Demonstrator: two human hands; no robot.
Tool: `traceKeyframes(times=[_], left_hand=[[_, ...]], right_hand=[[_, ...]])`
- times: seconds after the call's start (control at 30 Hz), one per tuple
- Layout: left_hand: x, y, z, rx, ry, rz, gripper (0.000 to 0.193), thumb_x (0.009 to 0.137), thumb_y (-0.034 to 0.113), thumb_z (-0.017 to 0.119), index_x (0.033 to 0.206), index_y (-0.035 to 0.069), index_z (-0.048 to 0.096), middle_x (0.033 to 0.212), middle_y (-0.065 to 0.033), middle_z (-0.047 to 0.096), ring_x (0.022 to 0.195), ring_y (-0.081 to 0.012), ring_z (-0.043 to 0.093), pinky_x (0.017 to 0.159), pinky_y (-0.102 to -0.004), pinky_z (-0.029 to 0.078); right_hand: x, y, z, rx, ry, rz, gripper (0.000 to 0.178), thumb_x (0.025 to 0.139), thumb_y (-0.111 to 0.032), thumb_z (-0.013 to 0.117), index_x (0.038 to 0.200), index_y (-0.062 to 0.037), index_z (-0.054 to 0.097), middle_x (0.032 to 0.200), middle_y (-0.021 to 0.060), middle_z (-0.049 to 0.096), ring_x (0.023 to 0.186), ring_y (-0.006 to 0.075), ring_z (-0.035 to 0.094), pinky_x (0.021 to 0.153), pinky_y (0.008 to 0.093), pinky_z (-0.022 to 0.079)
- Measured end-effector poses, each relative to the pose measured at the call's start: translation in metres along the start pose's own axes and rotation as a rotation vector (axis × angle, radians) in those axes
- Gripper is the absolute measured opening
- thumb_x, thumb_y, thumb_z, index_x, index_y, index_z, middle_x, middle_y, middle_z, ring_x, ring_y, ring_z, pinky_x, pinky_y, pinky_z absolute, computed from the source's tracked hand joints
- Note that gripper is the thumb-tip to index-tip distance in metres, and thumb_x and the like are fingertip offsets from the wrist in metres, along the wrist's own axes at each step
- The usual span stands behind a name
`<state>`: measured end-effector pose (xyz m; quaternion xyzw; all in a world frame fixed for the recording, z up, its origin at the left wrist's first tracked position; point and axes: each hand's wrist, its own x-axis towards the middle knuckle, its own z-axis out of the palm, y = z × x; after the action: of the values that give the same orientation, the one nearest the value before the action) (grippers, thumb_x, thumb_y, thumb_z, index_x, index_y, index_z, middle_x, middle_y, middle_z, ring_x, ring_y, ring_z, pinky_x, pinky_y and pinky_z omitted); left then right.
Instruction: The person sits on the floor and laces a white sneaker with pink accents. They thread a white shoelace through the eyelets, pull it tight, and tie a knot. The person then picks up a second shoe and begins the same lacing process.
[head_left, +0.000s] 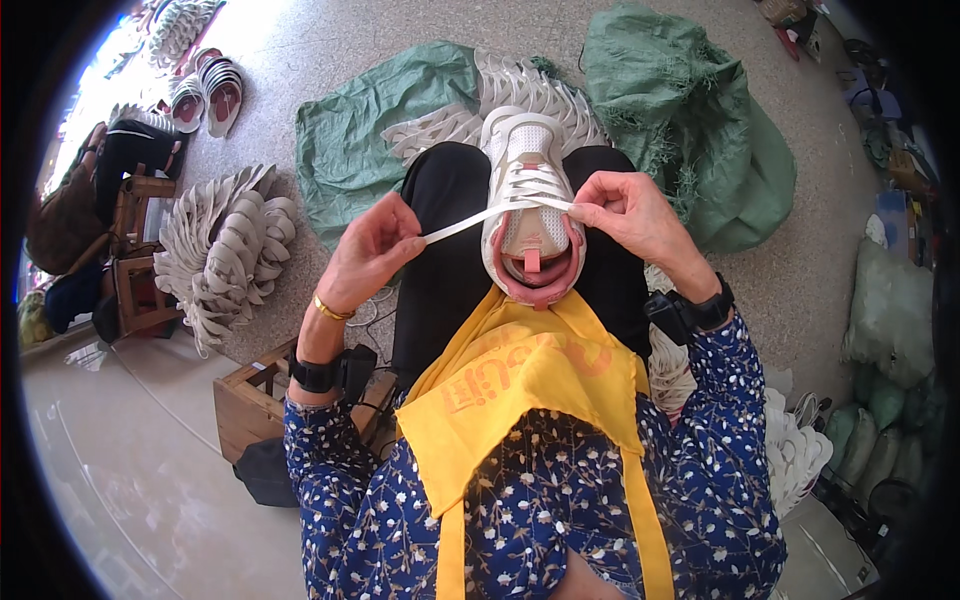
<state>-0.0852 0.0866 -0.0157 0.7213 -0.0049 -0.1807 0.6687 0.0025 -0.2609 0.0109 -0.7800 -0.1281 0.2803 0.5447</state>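
A white and beige sneaker (530, 225) with a pink lining rests between my knees, its toe pointing away from me. White lace crosses its tongue in several rows. To the left of the shoe, my left hand (375, 250) pinches one end of the white shoelace (462, 226), which is pulled out straight. My right hand (630, 215) pinches the lace's other side close to the shoe's right edge. The two lace ends cross over the tongue. A pink pull tab (532, 261) shows at the shoe's opening.
Stacked white shoe uppers (225, 245) lie on the floor at left, with more uppers (530, 88) beyond my knees. Green woven sacks (690, 120) flank those far ones. A wooden stool (245, 410) stands by my left elbow. More white pieces (795, 445) lie at right.
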Motion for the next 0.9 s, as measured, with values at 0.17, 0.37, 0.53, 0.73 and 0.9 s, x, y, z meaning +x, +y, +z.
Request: traceKeyframes(times=[0.17,0.37,0.53,0.73,0.9], left_hand=[[0.005,0.003,0.009,0.128,-0.049,-0.016,0.013,0.096,0.008,0.070,0.091,0.004,0.058,0.079,0.0077,0.050,0.070,-0.0003,0.044,0.061,-0.0197,0.037],[0.006,0.009,0.003,0.065,-0.093,-0.070,0.015,0.097,0.011,0.071,0.092,0.004,0.059,0.080,0.0082,0.051,0.072,0.0003,0.044,0.061,-0.0191,0.036],[0.000,0.022,0.001,-0.025,-0.146,-0.102,0.016,0.099,0.013,0.072,0.094,0.005,0.059,0.083,0.0074,0.051,0.073,-0.0003,0.043,0.062,-0.0189,0.035],[-0.008,0.040,0.002,-0.006,-0.156,-0.083,0.016,0.099,0.013,0.071,0.095,0.004,0.059,0.085,0.0057,0.052,0.075,-0.0012,0.043,0.064,-0.0195,0.035],[-0.009,0.061,0.008,-0.011,-0.155,-0.007,0.015,0.100,0.014,0.069,0.096,0.003,0.059,0.085,0.0053,0.054,0.075,-0.0011,0.045,0.063,-0.0191,0.037]], right_hand=[[0.003,-0.035,-0.017,-0.147,-0.069,0.048,0.011,0.094,-0.011,0.072,0.090,-0.0007,0.070,0.076,-0.0037,0.065,0.068,0.0004,0.057,0.059,0.0171,0.043],[0.036,-0.035,-0.026,-0.257,0.009,-0.135,0.012,0.094,-0.012,0.072,0.092,-0.0001,0.069,0.077,-0.0043,0.064,0.068,0.0005,0.056,0.059,0.0189,0.043],[0.067,-0.039,-0.017,-0.448,0.130,-0.415,0.012,0.095,-0.013,0.071,0.095,-0.0008,0.070,0.077,-0.0034,0.064,0.069,0.0019,0.057,0.061,0.0201,0.047],[0.077,-0.042,0.002,-0.277,0.019,-0.351,0.019,0.097,-0.014,0.070,0.111,-0.0023,0.072,0.081,0.0014,0.071,0.066,0.0056,0.065,0.061,0.0219,0.053],[0.037,-0.084,0.046,-0.054,-0.462,-0.048,0.023,0.096,-0.022,0.070,0.099,0.0000,0.076,0.074,0.0066,0.072,0.060,0.0115,0.069,0.059,0.0280,0.054]])
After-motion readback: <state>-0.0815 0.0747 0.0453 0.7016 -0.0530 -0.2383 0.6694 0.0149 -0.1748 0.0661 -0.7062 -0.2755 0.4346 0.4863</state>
